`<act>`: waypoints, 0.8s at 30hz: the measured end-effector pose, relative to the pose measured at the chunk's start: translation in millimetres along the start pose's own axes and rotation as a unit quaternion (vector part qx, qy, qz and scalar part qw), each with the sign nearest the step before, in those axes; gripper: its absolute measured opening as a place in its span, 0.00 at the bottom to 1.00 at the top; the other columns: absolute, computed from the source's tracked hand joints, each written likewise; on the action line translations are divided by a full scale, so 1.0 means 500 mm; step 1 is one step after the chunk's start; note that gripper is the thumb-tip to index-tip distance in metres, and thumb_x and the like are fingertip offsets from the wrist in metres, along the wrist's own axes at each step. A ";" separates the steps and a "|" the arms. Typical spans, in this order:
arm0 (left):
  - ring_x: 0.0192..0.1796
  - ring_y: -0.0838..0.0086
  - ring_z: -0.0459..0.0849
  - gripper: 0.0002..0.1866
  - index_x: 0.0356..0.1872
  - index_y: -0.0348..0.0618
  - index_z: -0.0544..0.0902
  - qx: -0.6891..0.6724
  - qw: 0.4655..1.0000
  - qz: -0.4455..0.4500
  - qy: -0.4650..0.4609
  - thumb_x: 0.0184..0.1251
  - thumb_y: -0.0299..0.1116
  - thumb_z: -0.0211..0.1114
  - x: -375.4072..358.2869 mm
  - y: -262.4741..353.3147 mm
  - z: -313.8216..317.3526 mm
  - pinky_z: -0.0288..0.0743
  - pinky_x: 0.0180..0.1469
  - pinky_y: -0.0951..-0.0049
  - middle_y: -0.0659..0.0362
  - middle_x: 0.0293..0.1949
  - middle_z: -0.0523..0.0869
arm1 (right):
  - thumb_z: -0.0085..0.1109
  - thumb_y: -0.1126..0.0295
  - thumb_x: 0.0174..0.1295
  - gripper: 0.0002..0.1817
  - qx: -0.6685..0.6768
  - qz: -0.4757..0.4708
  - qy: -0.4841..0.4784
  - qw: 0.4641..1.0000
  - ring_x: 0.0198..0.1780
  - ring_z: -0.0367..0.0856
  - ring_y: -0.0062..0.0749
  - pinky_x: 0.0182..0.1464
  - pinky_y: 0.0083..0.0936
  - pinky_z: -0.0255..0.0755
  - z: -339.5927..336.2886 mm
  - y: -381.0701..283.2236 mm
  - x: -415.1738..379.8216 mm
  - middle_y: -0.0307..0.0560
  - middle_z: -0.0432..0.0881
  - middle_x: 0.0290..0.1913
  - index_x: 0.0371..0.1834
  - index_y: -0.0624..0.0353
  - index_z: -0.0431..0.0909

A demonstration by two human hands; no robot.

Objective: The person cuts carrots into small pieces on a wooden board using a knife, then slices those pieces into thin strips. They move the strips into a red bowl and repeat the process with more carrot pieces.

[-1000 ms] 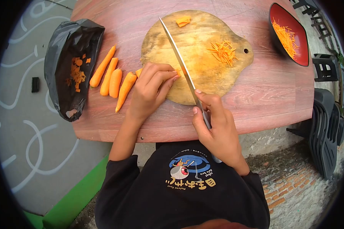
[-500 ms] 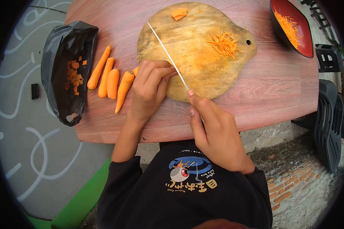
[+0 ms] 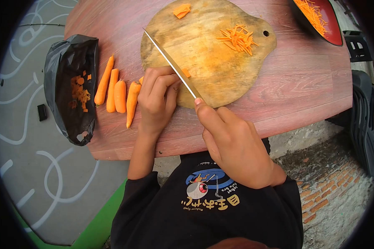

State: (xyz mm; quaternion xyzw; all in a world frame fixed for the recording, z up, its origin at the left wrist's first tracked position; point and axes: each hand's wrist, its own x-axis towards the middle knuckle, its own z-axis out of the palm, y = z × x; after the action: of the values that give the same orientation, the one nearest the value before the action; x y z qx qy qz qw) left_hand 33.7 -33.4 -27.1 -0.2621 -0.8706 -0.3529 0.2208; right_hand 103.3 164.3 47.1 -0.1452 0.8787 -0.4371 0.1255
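Note:
My right hand (image 3: 237,143) is wrapped round the handle of a long knife (image 3: 168,60), thumb near the base of the blade. The blade slants up and left over a round wooden cutting board (image 3: 212,37). My left hand (image 3: 157,93) is closed at the board's lower left edge, its fingertips against the blade. It grips a carrot (image 3: 141,80), mostly hidden, with one end showing left of the fingers. A small carrot slice (image 3: 186,73) lies just right of the blade. On the board are a pile of carrot strips (image 3: 238,39) and a few flat carrot slices (image 3: 181,10).
Several peeled carrots (image 3: 120,96) lie left of the board. Beyond them a black plastic bag (image 3: 56,83) holds carrot scraps. A red and black bowl (image 3: 331,29) of carrot strips stands at the upper right of the wooden table (image 3: 303,83). Dark stacked chairs (image 3: 363,124) are at the right.
The view has shifted slightly. The blade has tilted so that its side shows, and a carrot slice now shows on its right. My left hand keeps its place at the board's edge.

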 end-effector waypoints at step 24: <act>0.40 0.60 0.83 0.13 0.37 0.36 0.81 -0.030 0.999 -0.035 -0.003 0.54 0.12 0.73 -0.012 -0.008 0.005 0.77 0.42 0.66 0.52 0.39 0.86 | 0.62 0.80 0.64 0.29 0.020 -0.002 -0.016 1.000 0.34 0.82 0.62 0.34 0.50 0.77 0.003 0.015 0.030 0.58 0.77 0.35 0.70 0.58 0.72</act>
State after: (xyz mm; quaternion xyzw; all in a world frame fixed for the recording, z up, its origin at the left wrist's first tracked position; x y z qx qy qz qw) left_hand 35.2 -35.7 -34.4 -0.2395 -0.8689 -0.3854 0.1977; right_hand 88.7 161.9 38.8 -0.1515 0.8674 -0.4522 0.1418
